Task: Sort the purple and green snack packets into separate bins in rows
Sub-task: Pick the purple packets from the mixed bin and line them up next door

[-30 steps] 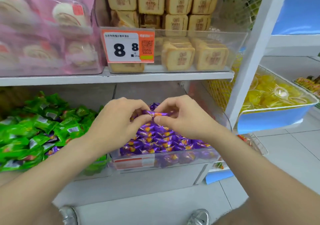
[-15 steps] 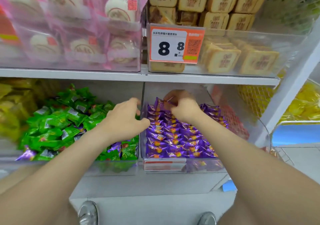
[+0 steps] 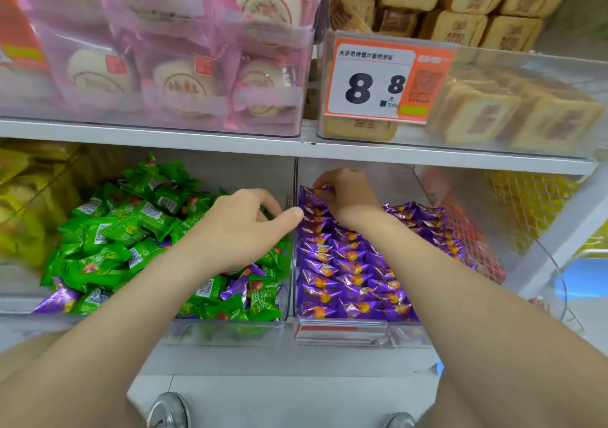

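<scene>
Purple snack packets (image 3: 345,269) lie in neat rows in the clear right bin (image 3: 362,327). My right hand (image 3: 348,197) reaches to the back of the left row and pinches a purple packet (image 3: 316,193) standing there. Green packets (image 3: 131,230) lie in a loose heap in the clear left bin (image 3: 230,327). Stray purple packets (image 3: 57,297) sit among them near the front, one more (image 3: 237,288) below my left wrist. My left hand (image 3: 243,230) hovers over the right side of the green heap, fingers loosely curled, thumb toward the divider, holding nothing I can see.
The white upper shelf (image 3: 296,146) hangs low over both bins. It carries pink-wrapped round cakes (image 3: 184,75), brown square pastries (image 3: 493,118) and an orange 8.8 price tag (image 3: 385,82). Yellow packets (image 3: 19,197) fill the far left bin. Red packets (image 3: 473,246) sit right of the purple bin.
Both hands held one purple packet over the purple bin. My left hand let go and moved over the green bin. My right hand carried the packet to the back of the row.
</scene>
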